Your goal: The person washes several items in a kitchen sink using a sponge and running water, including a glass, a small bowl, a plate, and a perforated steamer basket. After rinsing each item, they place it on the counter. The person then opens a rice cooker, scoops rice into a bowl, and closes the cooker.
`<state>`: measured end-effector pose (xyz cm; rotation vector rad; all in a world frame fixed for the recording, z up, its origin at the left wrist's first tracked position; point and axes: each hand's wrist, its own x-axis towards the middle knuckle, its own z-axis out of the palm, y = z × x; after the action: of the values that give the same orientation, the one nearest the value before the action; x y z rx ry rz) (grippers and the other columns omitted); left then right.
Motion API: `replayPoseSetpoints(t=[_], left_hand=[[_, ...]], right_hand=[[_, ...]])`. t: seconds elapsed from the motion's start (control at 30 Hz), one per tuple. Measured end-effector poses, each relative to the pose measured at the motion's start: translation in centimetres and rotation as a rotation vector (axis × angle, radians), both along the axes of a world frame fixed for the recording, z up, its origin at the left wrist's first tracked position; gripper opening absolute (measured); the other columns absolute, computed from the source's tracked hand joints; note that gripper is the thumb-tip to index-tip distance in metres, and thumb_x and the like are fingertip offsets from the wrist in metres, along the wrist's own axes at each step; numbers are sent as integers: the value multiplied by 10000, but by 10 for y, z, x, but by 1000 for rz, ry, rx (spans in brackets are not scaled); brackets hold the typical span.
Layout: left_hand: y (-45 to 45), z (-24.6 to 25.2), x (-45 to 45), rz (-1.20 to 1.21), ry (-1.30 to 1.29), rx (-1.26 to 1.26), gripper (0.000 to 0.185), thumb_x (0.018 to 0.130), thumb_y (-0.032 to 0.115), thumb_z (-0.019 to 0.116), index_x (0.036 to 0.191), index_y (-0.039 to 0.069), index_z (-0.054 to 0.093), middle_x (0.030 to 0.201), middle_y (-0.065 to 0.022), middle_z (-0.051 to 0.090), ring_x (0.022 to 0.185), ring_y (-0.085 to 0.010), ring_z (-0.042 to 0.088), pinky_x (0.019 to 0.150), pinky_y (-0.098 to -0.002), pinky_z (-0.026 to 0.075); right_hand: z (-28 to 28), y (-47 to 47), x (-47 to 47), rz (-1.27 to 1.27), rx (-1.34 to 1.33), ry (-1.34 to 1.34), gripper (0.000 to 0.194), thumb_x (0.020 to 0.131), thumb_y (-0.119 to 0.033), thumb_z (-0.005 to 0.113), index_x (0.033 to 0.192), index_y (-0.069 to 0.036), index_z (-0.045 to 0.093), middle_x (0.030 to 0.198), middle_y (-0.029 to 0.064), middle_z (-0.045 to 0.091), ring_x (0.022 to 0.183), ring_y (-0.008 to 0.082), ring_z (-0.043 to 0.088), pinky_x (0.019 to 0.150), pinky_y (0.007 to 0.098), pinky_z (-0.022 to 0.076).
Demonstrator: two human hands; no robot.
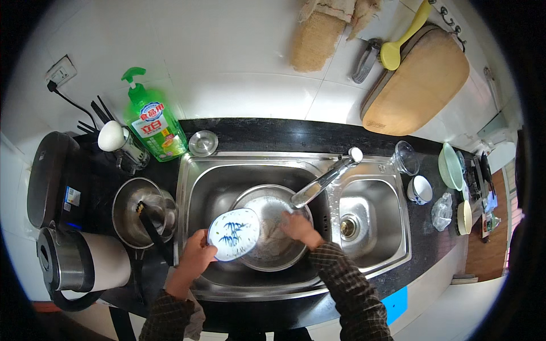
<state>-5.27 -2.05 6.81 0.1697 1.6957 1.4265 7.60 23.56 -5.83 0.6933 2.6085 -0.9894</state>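
My left hand (195, 257) grips the edge of a small white dish (234, 234) with a blue bamboo pattern and a blue rim. The dish is tilted over the left side of a round stainless steel basin (273, 268), and small bits speckle its face. That basin, with cloudy water in it, sits in the large bowl of a steel double sink (209, 181). Under the spout of the chrome faucet (315, 187) is my right hand (302, 230), its fingers at the water. Whether those fingers hold anything is unclear.
A steel pot (123, 213) with a black-handled utensil and an electric kettle (106, 262) stand left of the sink. Behind are a green soap pump bottle (158, 132) and a small metal dish (203, 143). To the right are a patterned bowl (420, 189) and a glass bowl (406, 157).
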Motion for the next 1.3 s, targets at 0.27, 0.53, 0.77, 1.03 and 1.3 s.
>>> replayPoseSetpoints(t=[0.27,0.53,0.77,1.03,1.3], left_hand=[[-6,-69,-1,75,121,-64,363,739,-4,504,1093,-51,442,939,-104,566,766,-140,561,629,-259,469],[10,-94,1,-7,248,-187,314,744,13,499,1052,-43,472,898,-96,581,762,-149,557,623,-277,454],[26,-102,11,49,-117,-80,356,744,-4,499,1096,-23,456,978,-98,553,822,-185,560,659,-293,475],[19,-103,29,69,-175,-1,432,779,-35,451,1203,30,402,1108,-91,513,959,-228,537,798,-355,482],[21,-101,29,67,-134,-86,453,731,-38,389,1181,7,379,1105,-149,469,911,-254,545,644,-355,518]], right_hand=[[-29,-77,-8,282,425,-243,502,842,-256,452,1275,-22,353,1300,277,303,1120,492,368,752,683,351],[-94,-48,-11,119,322,-137,303,801,-243,491,1036,-72,574,1055,108,592,956,266,583,722,359,497],[48,-56,-18,-48,-210,74,432,747,-402,605,953,-30,530,897,204,596,791,342,602,671,379,480],[-6,-132,-58,-72,56,426,437,871,-305,428,1138,39,399,1082,264,506,910,388,552,739,457,461],[-61,-52,-31,-116,643,7,347,823,-278,451,1080,-52,508,924,139,593,777,303,599,613,446,468]])
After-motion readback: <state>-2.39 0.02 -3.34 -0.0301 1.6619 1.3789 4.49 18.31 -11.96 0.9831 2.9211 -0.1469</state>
